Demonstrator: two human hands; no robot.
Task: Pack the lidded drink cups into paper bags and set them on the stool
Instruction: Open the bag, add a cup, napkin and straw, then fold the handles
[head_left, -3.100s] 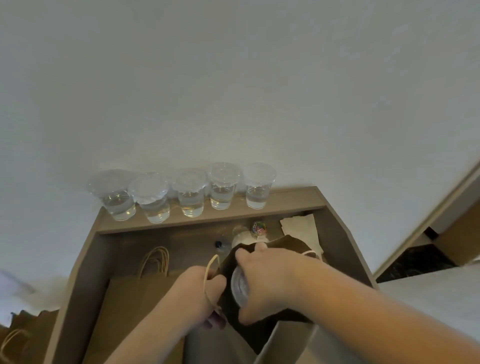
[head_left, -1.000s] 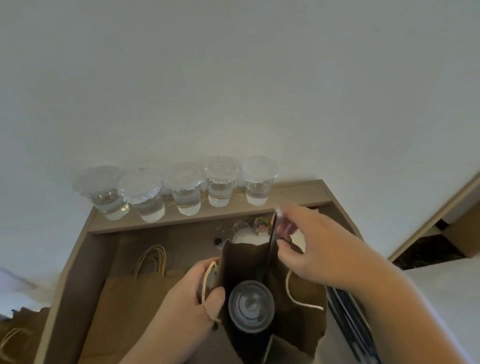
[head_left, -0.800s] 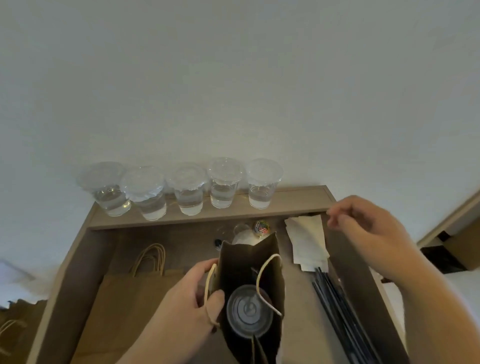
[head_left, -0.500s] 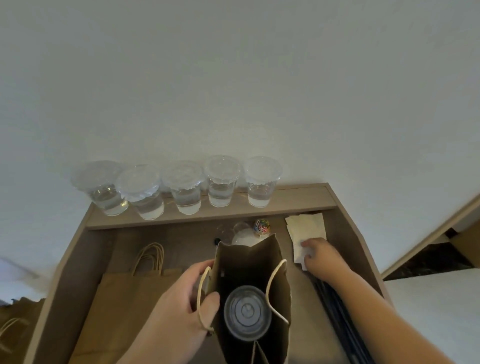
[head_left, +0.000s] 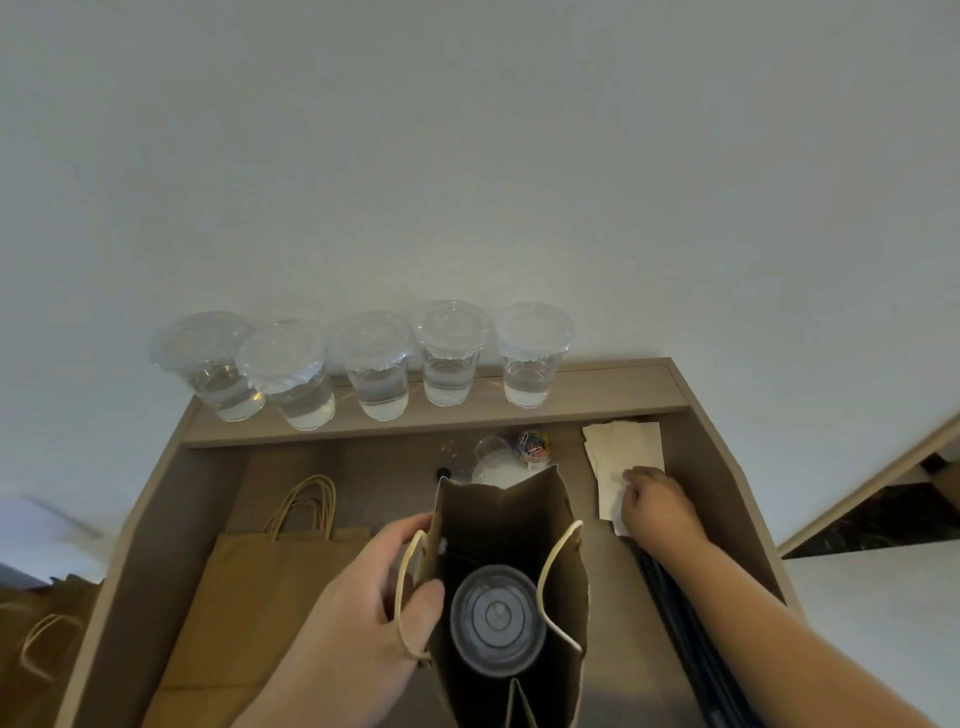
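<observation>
An open brown paper bag (head_left: 506, 514) stands upright on the wooden desk, with a lidded clear cup (head_left: 497, 619) sitting inside it. My left hand (head_left: 371, 613) grips the bag's left rim and its cord handle. My right hand (head_left: 655, 506) rests on a stack of white napkins (head_left: 626, 449) at the right, fingertips pinching the top sheet. Several lidded cups of water (head_left: 447, 353) line the raised back ledge against the wall.
A flat stack of paper bags (head_left: 249, 587) lies at the left of the desk. Black straws (head_left: 691, 623) lie along the right side under my right arm. A jar of coloured clips (head_left: 534, 446) and spare lids sit behind the bag. More bags (head_left: 36, 634) lie at far left.
My right hand let go of the cup inside the bag, released the bag's rim, swung right and came down onto the napkins. My left hand kept holding the bag.
</observation>
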